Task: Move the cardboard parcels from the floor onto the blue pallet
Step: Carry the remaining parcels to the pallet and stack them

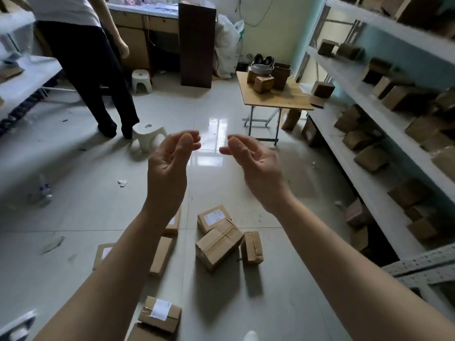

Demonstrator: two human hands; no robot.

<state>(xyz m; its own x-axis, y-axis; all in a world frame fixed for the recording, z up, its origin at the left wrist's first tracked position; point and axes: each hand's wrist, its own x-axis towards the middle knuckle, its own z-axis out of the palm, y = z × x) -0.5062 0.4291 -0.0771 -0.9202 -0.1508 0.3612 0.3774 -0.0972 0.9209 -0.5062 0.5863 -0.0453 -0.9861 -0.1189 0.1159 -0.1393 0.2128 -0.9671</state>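
Observation:
Several cardboard parcels lie on the pale tiled floor below my arms: a taped one (218, 244) in the middle, a labelled one (213, 217) behind it, a narrow one (251, 247) to its right, and another labelled one (160, 313) near the bottom edge. My left forearm hides parts of a few more (161, 255). My left hand (170, 163) and my right hand (256, 161) are raised side by side above the floor, palms facing each other, fingers loosely curled, holding nothing. No blue pallet shows in the head view.
A person in dark trousers (98, 77) stands at the back left beside a white stool (147, 135). A small folding table (273, 94) with boxes stands ahead on the right. Grey shelving (369, 134) full of boxes runs along the right side.

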